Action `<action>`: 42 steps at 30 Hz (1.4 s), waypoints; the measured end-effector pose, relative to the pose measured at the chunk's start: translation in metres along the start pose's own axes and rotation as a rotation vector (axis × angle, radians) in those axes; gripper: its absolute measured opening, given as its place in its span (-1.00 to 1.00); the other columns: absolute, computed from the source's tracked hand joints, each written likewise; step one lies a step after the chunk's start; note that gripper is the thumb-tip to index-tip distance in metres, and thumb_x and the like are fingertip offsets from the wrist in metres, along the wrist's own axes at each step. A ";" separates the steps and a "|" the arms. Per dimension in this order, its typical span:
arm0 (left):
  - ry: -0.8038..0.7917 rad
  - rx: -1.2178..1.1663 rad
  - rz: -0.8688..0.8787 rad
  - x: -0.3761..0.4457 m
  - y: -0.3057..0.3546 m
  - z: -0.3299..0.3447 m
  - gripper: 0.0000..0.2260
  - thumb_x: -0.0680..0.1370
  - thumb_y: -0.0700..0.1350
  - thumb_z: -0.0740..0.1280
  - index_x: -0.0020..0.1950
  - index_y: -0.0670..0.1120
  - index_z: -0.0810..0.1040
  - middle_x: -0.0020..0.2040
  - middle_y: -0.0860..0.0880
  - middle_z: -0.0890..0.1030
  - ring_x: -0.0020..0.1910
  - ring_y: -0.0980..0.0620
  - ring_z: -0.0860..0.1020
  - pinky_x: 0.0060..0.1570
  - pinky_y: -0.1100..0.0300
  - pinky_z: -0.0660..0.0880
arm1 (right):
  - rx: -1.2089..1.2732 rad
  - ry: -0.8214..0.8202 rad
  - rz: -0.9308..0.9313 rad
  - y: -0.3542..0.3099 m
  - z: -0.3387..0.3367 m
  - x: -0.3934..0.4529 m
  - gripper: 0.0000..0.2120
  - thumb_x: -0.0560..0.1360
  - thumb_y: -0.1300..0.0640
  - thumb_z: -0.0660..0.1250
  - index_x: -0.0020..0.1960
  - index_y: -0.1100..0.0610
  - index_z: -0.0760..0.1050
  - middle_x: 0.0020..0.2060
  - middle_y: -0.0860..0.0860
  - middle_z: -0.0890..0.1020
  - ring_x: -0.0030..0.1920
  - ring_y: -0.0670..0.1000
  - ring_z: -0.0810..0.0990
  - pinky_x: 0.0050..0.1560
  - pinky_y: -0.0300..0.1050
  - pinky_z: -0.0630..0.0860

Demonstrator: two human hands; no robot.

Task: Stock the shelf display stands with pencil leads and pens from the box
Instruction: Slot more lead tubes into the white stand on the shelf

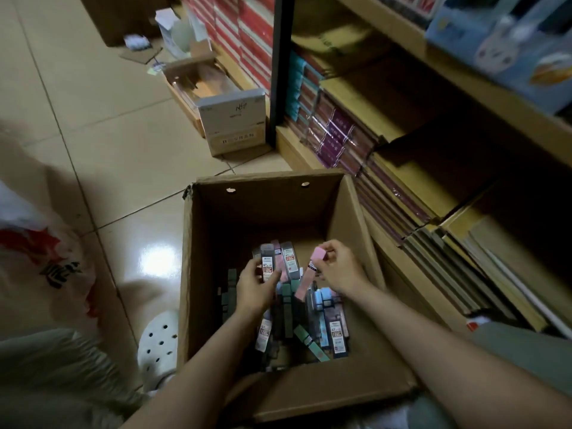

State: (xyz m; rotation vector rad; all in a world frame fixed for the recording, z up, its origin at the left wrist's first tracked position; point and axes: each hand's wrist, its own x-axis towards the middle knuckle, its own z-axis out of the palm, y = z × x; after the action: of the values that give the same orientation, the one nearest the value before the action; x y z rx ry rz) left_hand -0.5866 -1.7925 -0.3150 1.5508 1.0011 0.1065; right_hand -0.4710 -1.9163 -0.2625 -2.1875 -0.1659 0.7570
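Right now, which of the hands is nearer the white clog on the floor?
Left. The left hand is inside the cardboard box, on the side toward the white clog; the right hand is farther away.

**Browns, pastels and a splash of red**

The open cardboard box (346,212) is plain brown, dark in its shadowed depth. Inside lie slim packs (309,311) in pink, muted green, pale blue and lilac, several clear-fronted with white labels printed in red. One pack (306,275) is pale pink with a brighter pink cap. The floor (93,119) is glossy beige tile with thin dark joints. A white bag (46,258) carries red and black print. A shoe (158,342) is white, dotted with round holes.
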 end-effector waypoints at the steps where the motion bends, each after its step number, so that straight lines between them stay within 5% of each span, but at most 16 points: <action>1: -0.040 -0.063 -0.019 -0.002 0.009 -0.002 -0.67 0.53 -0.09 0.40 0.26 -0.03 0.42 0.12 -0.01 0.57 -0.04 0.14 0.57 -0.23 0.23 0.58 | 0.001 0.012 -0.032 -0.006 -0.007 -0.005 -0.72 0.53 0.26 0.36 -0.16 -0.10 0.40 -0.11 0.00 0.62 0.00 0.11 0.64 0.05 0.14 0.61; 6: -0.316 -0.189 -0.038 -0.017 0.062 -0.012 -0.72 0.59 -0.16 0.32 0.29 -0.05 0.41 -0.08 -0.12 0.60 -0.29 0.03 0.57 -0.33 0.17 0.53 | 0.002 0.057 -0.119 -0.036 -0.049 -0.026 -0.80 0.53 0.31 0.35 -0.02 0.01 0.47 -0.13 0.01 0.61 -0.14 0.02 0.66 -0.12 -0.02 0.66; 10: -0.528 -0.098 0.041 -0.020 0.140 -0.024 -0.79 0.65 -0.12 0.19 0.28 0.01 0.41 -0.05 -0.08 0.56 -0.16 0.00 0.52 -0.21 0.14 0.49 | 0.045 0.139 -0.231 -0.075 -0.095 -0.043 -0.76 0.52 0.31 0.37 -0.01 -0.01 0.45 -0.13 0.00 0.62 -0.24 -0.11 0.64 -0.39 -0.32 0.56; 13: -0.643 -0.017 0.153 -0.023 0.203 -0.029 -0.82 0.65 -0.15 0.17 0.26 -0.07 0.41 -0.13 -0.06 0.57 -0.29 0.08 0.52 -0.36 0.24 0.49 | 0.027 0.237 -0.339 -0.106 -0.132 -0.064 -0.71 0.49 0.28 0.41 -0.06 -0.10 0.43 -0.19 -0.01 0.63 -0.32 -0.09 0.68 -0.38 -0.27 0.58; 16: -0.674 0.081 0.306 -0.034 0.250 -0.026 -0.86 0.66 -0.17 0.17 0.20 -0.14 0.42 -0.16 -0.04 0.59 -0.37 0.14 0.48 -0.43 0.29 0.40 | -0.032 0.320 -0.454 -0.138 -0.169 -0.087 -0.71 0.48 0.24 0.44 -0.09 -0.10 0.43 -0.18 -0.01 0.64 -0.28 -0.05 0.70 -0.33 -0.19 0.63; 20: -0.718 -0.030 0.362 -0.051 0.302 -0.016 -0.83 0.65 -0.13 0.20 0.19 -0.15 0.46 -0.14 -0.05 0.65 -0.21 0.04 0.61 -0.24 0.18 0.52 | -0.173 0.519 -0.592 -0.177 -0.223 -0.118 -0.74 0.46 0.12 0.47 -0.06 -0.15 0.43 -0.18 -0.13 0.63 -0.18 -0.15 0.65 -0.17 -0.20 0.59; 25: -0.709 -0.159 0.456 -0.067 0.348 0.001 -0.85 0.63 -0.11 0.24 0.15 -0.13 0.49 0.07 -0.16 0.56 -0.02 -0.09 0.53 -0.05 0.08 0.50 | -0.253 0.783 -0.680 -0.215 -0.295 -0.147 -0.76 0.45 0.12 0.48 0.01 -0.05 0.45 -0.15 -0.14 0.61 -0.14 -0.15 0.64 -0.12 -0.16 0.60; 29: -0.706 -0.250 0.499 -0.068 0.361 0.016 -0.86 0.63 -0.12 0.24 0.11 -0.14 0.52 -0.08 -0.11 0.59 -0.19 0.01 0.53 -0.22 0.19 0.48 | -0.417 0.958 -0.684 -0.230 -0.331 -0.146 -0.77 0.46 0.14 0.47 0.03 0.04 0.46 -0.13 -0.09 0.61 -0.13 -0.09 0.61 -0.15 -0.13 0.60; 42: -0.728 -0.277 0.439 -0.039 0.365 0.039 -0.87 0.61 -0.10 0.28 0.08 -0.09 0.57 0.02 -0.14 0.63 -0.03 -0.12 0.57 -0.13 0.06 0.52 | -0.571 0.922 -0.568 -0.221 -0.339 -0.093 -0.78 0.46 0.21 0.47 -0.04 0.04 0.45 -0.15 -0.04 0.59 -0.15 -0.06 0.58 -0.26 -0.37 0.40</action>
State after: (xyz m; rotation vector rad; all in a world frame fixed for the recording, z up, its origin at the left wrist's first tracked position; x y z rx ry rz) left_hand -0.3972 -1.8105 0.0013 1.3662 0.0641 -0.0188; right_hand -0.3258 -2.0212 0.1125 -2.5848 -0.5342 -0.7067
